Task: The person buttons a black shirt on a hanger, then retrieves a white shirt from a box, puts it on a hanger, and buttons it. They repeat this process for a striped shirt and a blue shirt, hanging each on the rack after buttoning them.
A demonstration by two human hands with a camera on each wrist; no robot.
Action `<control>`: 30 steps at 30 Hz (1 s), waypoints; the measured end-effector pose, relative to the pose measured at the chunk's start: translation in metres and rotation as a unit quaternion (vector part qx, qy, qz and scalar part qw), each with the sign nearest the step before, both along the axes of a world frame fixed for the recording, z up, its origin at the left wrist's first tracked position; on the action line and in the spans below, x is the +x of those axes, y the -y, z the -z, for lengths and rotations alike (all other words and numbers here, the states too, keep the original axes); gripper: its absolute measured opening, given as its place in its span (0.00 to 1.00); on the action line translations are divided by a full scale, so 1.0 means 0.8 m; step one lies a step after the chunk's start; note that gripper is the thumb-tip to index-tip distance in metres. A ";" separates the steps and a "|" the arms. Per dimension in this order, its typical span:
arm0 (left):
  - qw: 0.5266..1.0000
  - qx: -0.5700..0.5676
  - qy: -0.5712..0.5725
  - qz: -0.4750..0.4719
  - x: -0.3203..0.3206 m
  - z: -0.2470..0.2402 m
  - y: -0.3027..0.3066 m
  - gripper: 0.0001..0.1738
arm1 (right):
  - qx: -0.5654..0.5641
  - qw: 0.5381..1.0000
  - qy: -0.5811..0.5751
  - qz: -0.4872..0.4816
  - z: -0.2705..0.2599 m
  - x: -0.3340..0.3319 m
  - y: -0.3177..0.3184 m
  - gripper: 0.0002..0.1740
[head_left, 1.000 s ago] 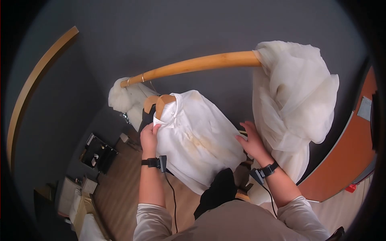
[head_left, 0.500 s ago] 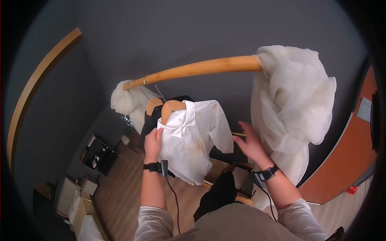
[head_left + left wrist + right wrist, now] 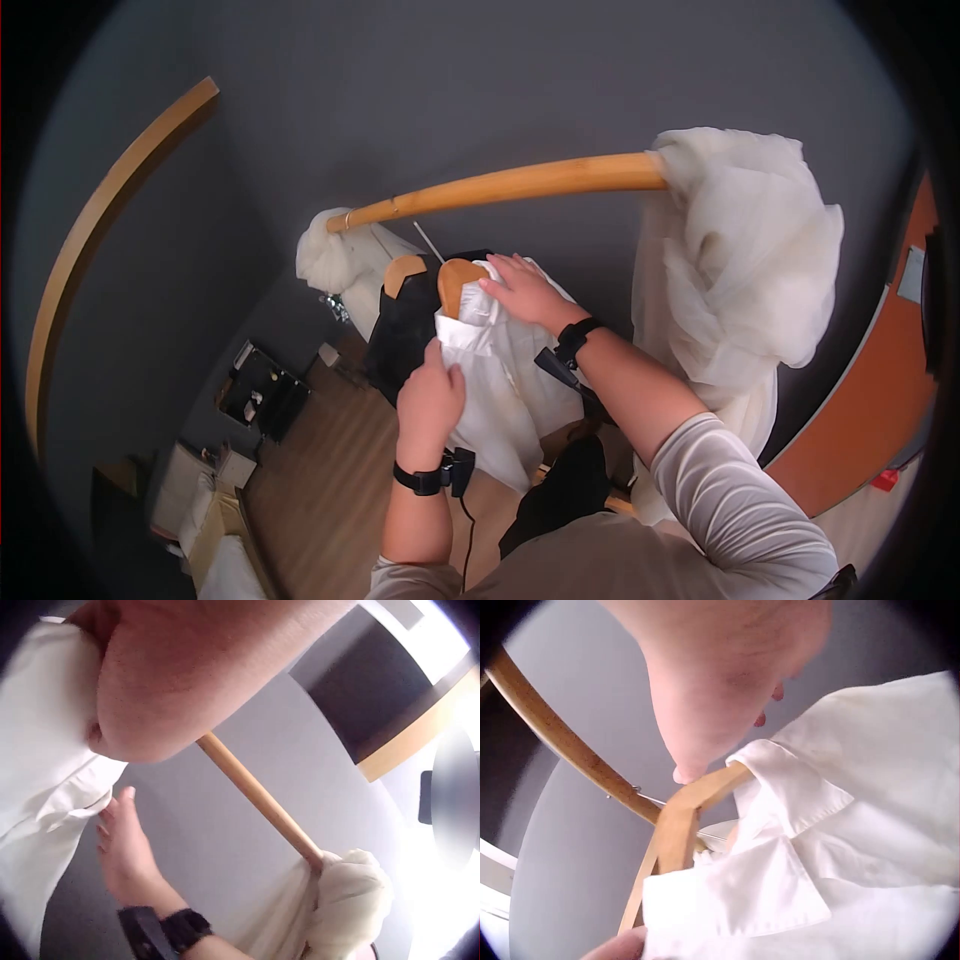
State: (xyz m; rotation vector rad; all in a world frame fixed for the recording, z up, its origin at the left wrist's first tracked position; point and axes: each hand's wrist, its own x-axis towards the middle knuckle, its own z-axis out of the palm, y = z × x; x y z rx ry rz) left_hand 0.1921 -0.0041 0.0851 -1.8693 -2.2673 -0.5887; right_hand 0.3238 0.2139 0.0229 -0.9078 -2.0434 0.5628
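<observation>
A white collared shirt (image 3: pixel 500 385) hangs on a wooden hanger (image 3: pixel 460 285) in the head view. My left hand (image 3: pixel 430 405) grips the shirt just below the left side of its collar, its fingers partly hidden. On the other side, my right hand (image 3: pixel 525 290) reaches over the shirt's shoulder with fingers extended. In the right wrist view, the right thumb (image 3: pixel 686 774) is right at the top of the hanger, above the white collar (image 3: pixel 780 780). Behind the shirt hangs a black garment (image 3: pixel 405 335) on a second wooden hanger (image 3: pixel 403 272).
A wooden rod (image 3: pixel 520 182) runs above the clothes, with sheer white fabric (image 3: pixel 740 250) draped over its right end and more fabric (image 3: pixel 325 250) at its left end. An open black case (image 3: pixel 262 390) lies beyond, at the left. An orange-brown panel (image 3: pixel 850 410) stands at the right.
My right hand has moved from beside the shirt up and left to the collar and shoulder. The spread-out shirt now hangs narrower, and my left hand has shifted slightly right and down.
</observation>
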 end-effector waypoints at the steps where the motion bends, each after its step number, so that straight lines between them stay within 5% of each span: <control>1: 1.000 0.010 -0.004 0.008 0.010 0.000 0.004 0.29 | -0.004 0.999 -0.037 -0.024 0.005 -0.007 -0.007 0.41; 6: 1.000 -0.014 0.026 0.010 0.069 -0.016 0.010 0.40 | -0.086 0.979 -0.138 -0.126 0.014 -0.034 -0.026 0.37; 10: 1.000 -0.027 0.005 0.006 0.109 -0.022 0.002 0.42 | -0.220 0.915 -0.235 -0.244 0.037 -0.064 -0.042 0.35; 11: 0.999 -0.033 0.004 0.008 0.109 -0.025 0.002 0.41 | -0.242 0.903 -0.264 -0.239 0.038 -0.067 -0.041 0.32; 14: 1.000 -0.003 0.003 -0.005 0.078 -0.022 0.008 0.31 | -0.051 0.973 -0.201 -0.102 0.036 -0.045 -0.045 0.28; 18: 0.995 0.078 0.053 -0.037 -0.041 0.017 -0.008 0.17 | 0.071 0.991 -0.116 0.018 0.030 0.007 -0.027 0.24; 22: 0.985 0.151 0.079 0.028 -0.130 0.055 -0.054 0.16 | 0.088 0.992 -0.091 0.020 0.039 0.030 -0.005 0.23; 25: 0.982 0.168 0.084 0.033 -0.141 0.056 -0.067 0.17 | 0.202 0.972 -0.068 0.100 0.054 0.043 0.004 0.27; 30: 0.973 0.160 0.162 0.045 -0.201 0.090 -0.103 0.18 | 0.098 0.976 -0.169 0.092 0.056 0.080 0.055 0.30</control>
